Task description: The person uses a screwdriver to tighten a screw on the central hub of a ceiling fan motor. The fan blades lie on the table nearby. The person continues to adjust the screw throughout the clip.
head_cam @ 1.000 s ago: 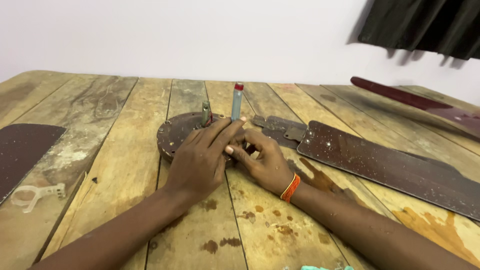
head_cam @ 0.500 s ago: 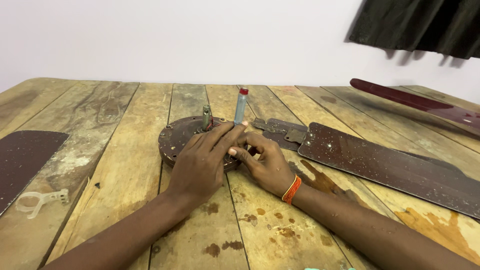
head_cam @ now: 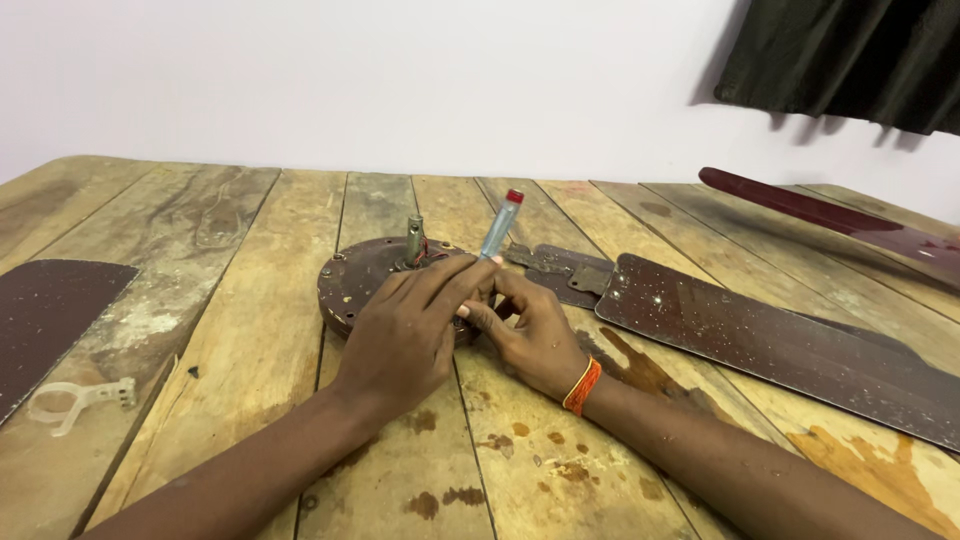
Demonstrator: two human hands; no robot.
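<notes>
Far left, dark blade: a brown fan blade (head_cam: 45, 315) lies flat at the table's left edge, well apart from the hands.
Plastic clip: a small pale clip (head_cam: 75, 402) sits just below that blade, untouched.
Table: a worn plank table (head_cam: 250, 330) with stains near the forearms.
Motor housing: the round brown fan motor (head_cam: 365, 285) lies flat in the middle, its short shaft (head_cam: 414, 240) upright.
Left hand: the left hand (head_cam: 405, 335) rests palm down over the near right part of the housing, fingers (head_cam: 455, 285) close together and curled against the tool, pressing the housing steady.
Screwdriver: a tester screwdriver (head_cam: 497, 228) with a clear blue handle and red cap stands tilted slightly right, its tip hidden between the two hands at the housing's right edge.
Right hand: the right hand (head_cam: 530, 335), an orange band (head_cam: 582, 386) at the wrist, pinches the lower shank, fingers narrowly closed around it.
Step in hand: by the look of it, a screw at the joint between housing and blade bracket is being worked; which way it turns cannot be told.
Next move calls for: the tip kept seated and upright, and the housing kept from spinning under the left palm.
Attached blade: a long brown blade (head_cam: 780, 345) with its bracket (head_cam: 560, 270) runs right from the housing.
Far right: another reddish blade (head_cam: 830, 215) lies near the wall, below a dark curtain (head_cam: 850, 55).
</notes>
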